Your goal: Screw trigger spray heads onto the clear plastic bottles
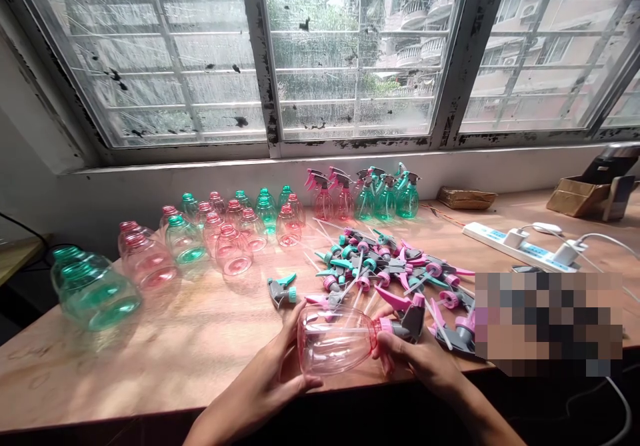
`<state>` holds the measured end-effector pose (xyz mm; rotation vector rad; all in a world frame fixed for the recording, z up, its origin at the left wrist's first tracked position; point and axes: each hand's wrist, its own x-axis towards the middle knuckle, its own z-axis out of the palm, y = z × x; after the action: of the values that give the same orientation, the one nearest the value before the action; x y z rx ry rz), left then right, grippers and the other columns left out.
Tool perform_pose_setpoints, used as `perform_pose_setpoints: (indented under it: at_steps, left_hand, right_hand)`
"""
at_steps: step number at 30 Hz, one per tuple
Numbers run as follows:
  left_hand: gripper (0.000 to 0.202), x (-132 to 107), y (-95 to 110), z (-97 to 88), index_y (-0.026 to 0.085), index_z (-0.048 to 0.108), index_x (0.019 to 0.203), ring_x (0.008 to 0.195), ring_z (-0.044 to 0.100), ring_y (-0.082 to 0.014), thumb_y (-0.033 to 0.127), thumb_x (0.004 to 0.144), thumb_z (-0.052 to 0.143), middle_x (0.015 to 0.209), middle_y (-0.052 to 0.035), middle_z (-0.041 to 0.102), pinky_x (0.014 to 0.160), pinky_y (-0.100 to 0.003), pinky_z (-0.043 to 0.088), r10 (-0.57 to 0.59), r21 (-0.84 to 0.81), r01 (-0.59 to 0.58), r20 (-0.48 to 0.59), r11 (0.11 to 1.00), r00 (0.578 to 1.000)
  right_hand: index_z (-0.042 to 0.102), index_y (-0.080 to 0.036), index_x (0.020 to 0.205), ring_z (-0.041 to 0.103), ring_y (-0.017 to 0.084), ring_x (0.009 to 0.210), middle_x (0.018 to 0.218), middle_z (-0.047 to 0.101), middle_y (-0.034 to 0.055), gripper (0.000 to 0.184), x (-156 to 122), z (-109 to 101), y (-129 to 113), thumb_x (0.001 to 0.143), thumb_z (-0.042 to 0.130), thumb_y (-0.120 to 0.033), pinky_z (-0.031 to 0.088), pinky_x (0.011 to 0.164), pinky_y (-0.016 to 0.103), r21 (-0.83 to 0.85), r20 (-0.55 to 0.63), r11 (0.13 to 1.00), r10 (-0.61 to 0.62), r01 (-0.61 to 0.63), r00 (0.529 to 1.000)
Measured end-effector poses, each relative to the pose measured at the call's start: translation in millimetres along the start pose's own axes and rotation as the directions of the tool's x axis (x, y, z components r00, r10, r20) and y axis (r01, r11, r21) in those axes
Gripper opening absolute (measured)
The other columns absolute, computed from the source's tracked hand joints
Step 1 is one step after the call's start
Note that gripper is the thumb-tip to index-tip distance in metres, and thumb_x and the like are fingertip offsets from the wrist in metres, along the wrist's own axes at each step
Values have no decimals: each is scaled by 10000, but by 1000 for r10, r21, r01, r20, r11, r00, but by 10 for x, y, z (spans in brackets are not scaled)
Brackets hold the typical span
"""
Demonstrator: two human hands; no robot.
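A clear pink plastic bottle (333, 338) lies on its side at the front edge of the wooden table (175, 353). My left hand (275, 373) is wrapped round its base. My right hand (415, 356) is closed on the pink and grey trigger sprayer head (407, 316) sitting at the bottle's neck. Just behind lies a pile of loose pink and teal sprayer heads (380, 266) with thin dip tubes. One teal and grey sprayer head (281, 289) lies apart to the left of the pile.
Several empty pink and green bottles (225, 233) stand at the middle left, with more green bottles (93, 293) at the far left. Assembled spray bottles (365, 196) stand by the wall under the window. A white power strip (517, 246) and cardboard boxes (575, 196) are on the right.
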<state>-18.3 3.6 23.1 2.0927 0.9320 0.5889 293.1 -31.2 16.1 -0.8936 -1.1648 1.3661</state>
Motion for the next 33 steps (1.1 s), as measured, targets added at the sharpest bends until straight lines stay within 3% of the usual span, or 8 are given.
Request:
perform_pose_setpoints:
  at_steps: [18, 26, 33]
  left_hand:
    - [996, 8, -1, 10, 385, 75, 1731, 1672, 141, -369, 253, 982, 717, 1835, -19, 115, 1345, -580, 141, 14, -16, -14, -1, 1000, 1000]
    - [999, 11, -8, 10, 437, 63, 1721, 1675, 133, -356, 237, 984, 708, 1834, 15, 114, 1347, -572, 140, 12, -14, -12, 3, 1000, 1000]
    - [997, 6, 13, 7, 385, 74, 1730, 1670, 156, -363, 232, 978, 711, 1833, -18, 127, 1346, -569, 145, 3, -14, -3, -1, 1000, 1000]
  right_hand:
    - [633, -228, 1048, 661, 177, 542, 715, 791, 8, 478, 7, 5, -19, 852, 867, -595, 547, 586, 308, -3, 22, 1000, -1, 1, 1000]
    - [637, -230, 1042, 652, 165, 549, 725, 790, 4, 456, 8, -2, -22, 865, 862, -585, 544, 588, 295, 0, 32, 1000, 7, -7, 999]
    - [638, -227, 1040, 651, 168, 552, 711, 794, 5, 483, 5, 6, -25, 848, 866, -607, 555, 583, 293, -25, 10, 1000, 17, -16, 1000]
